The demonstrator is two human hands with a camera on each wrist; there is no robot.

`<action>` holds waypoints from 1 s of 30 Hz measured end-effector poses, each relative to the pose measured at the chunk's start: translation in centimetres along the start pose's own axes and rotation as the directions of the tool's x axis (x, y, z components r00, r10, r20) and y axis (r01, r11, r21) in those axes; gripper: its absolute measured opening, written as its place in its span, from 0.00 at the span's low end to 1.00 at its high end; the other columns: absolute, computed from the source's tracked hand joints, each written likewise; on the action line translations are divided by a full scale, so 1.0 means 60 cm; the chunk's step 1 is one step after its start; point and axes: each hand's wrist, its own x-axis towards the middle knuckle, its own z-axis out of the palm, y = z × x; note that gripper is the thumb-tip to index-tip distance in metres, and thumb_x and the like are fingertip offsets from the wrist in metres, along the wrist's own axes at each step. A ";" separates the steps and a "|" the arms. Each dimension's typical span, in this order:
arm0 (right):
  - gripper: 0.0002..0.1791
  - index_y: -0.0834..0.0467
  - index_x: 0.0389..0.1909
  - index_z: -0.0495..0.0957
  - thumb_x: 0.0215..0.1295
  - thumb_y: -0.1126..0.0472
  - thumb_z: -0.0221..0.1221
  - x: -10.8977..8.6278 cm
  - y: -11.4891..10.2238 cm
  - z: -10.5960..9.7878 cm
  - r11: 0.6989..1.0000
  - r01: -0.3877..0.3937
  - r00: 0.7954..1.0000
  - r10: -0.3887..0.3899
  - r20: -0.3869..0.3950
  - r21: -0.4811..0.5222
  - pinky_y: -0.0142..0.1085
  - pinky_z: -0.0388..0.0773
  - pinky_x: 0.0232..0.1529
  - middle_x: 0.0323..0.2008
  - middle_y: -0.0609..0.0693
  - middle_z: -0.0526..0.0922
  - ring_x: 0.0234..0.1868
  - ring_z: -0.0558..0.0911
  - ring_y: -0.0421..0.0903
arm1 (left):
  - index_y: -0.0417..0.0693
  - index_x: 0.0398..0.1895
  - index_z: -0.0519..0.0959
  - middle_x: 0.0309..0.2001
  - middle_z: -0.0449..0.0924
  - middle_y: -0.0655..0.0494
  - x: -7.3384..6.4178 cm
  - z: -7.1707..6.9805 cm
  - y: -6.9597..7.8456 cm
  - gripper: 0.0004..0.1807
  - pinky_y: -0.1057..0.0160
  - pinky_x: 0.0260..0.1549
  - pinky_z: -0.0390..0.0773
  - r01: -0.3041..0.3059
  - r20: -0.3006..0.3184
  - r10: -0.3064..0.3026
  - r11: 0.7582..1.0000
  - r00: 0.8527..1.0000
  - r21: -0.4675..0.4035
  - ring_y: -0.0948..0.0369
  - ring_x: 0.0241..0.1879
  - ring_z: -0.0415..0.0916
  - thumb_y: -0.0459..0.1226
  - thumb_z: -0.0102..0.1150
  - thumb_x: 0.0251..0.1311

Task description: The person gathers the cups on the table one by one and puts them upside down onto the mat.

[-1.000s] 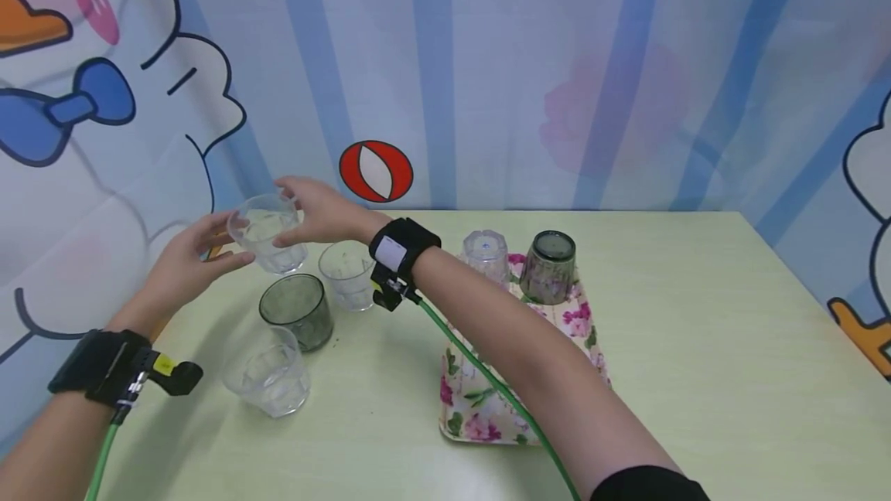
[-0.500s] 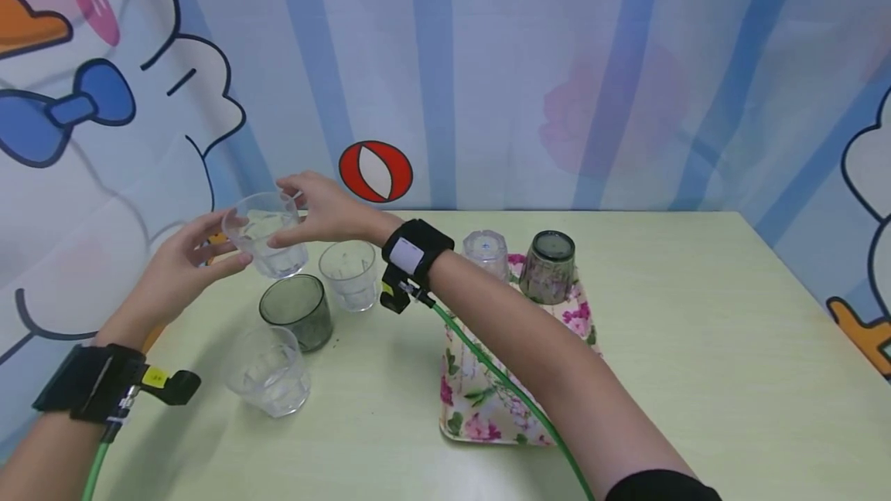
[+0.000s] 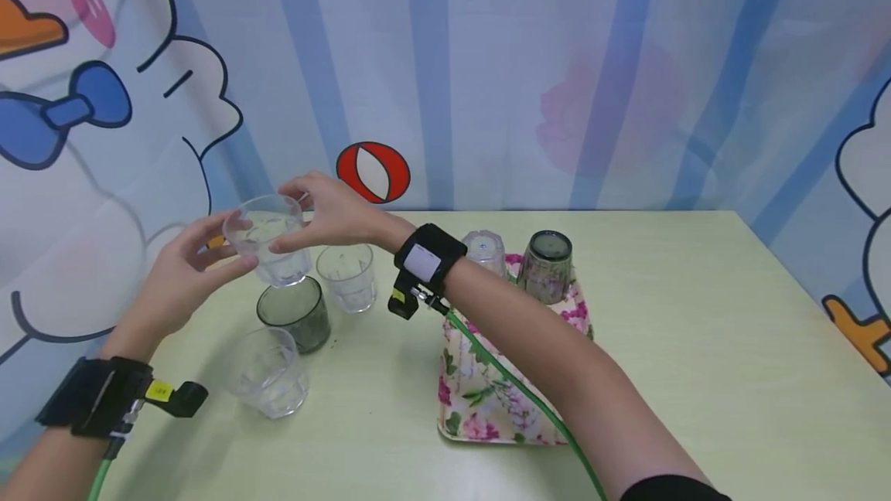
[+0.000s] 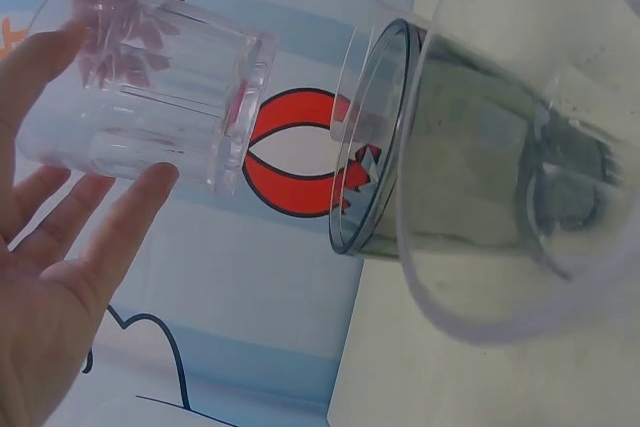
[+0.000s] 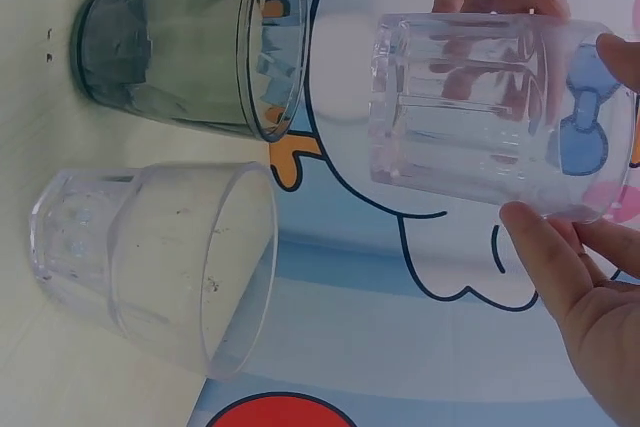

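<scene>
1. Up in the air at far left: a clear, faceted, see-through tumbler, mouth up, base down, long axis close to upright!
2. Left hand grasps its left side; right hand grips it from the right.
3. Just nearer, a smoky grey-green round tumbler stands mouth up on the pale table.
4. Rightward, a pink-flowered rectangular tray.

Black with Some Green

The left wristband and the right wristband are black, the right one with a white patch. Each carries a small black camera, a yellow label, a green cable. The right sleeve is black
</scene>
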 end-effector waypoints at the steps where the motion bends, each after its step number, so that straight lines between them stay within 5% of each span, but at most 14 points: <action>1: 0.43 0.57 0.68 0.64 0.53 0.45 0.67 -0.003 -0.001 -0.001 1.000 -0.004 1.000 0.004 -0.001 0.004 0.24 0.78 0.49 0.62 0.51 0.70 0.59 0.74 0.44 | 0.59 0.75 0.53 0.68 0.64 0.53 -0.001 0.002 0.001 0.38 0.84 0.42 0.77 -0.005 -0.004 0.005 1.000 1.000 -0.009 0.88 0.49 0.67 0.43 0.58 0.63; 9: 0.42 0.55 0.68 0.64 0.53 0.45 0.67 -0.026 -0.008 -0.011 1.000 -0.009 1.000 0.009 -0.017 0.008 0.24 0.78 0.51 0.63 0.50 0.69 0.60 0.75 0.43 | 0.60 0.74 0.56 0.62 0.69 0.67 -0.008 0.013 0.018 0.37 0.83 0.42 0.77 -0.037 -0.016 0.037 0.998 0.999 -0.041 0.85 0.48 0.70 0.42 0.59 0.63; 17: 0.42 0.58 0.66 0.65 0.52 0.46 0.67 -0.051 -0.014 -0.015 1.000 0.008 0.999 -0.007 -0.033 0.028 0.21 0.79 0.47 0.61 0.51 0.71 0.58 0.76 0.44 | 0.62 0.74 0.54 0.65 0.68 0.60 -0.016 0.027 0.030 0.38 0.82 0.43 0.77 -0.044 -0.004 0.044 0.999 0.999 -0.030 0.81 0.52 0.67 0.42 0.59 0.63; 25: 0.41 0.59 0.66 0.66 0.52 0.50 0.69 -0.078 -0.013 -0.019 0.997 0.018 0.998 -0.014 -0.053 0.077 0.22 0.81 0.46 0.61 0.52 0.71 0.57 0.77 0.45 | 0.58 0.73 0.57 0.58 0.68 0.77 -0.023 0.047 0.044 0.37 0.80 0.41 0.80 -0.109 -0.022 0.107 0.989 0.994 -0.099 0.82 0.50 0.69 0.36 0.60 0.62; 30: 0.40 0.58 0.65 0.66 0.52 0.50 0.69 -0.098 -0.014 -0.025 0.998 0.003 0.997 0.001 -0.072 0.056 0.23 0.82 0.45 0.60 0.52 0.72 0.57 0.77 0.45 | 0.59 0.72 0.58 0.60 0.68 0.70 -0.024 0.061 0.057 0.36 0.78 0.41 0.81 -0.099 -0.016 0.097 0.989 0.995 -0.114 0.76 0.53 0.71 0.37 0.60 0.62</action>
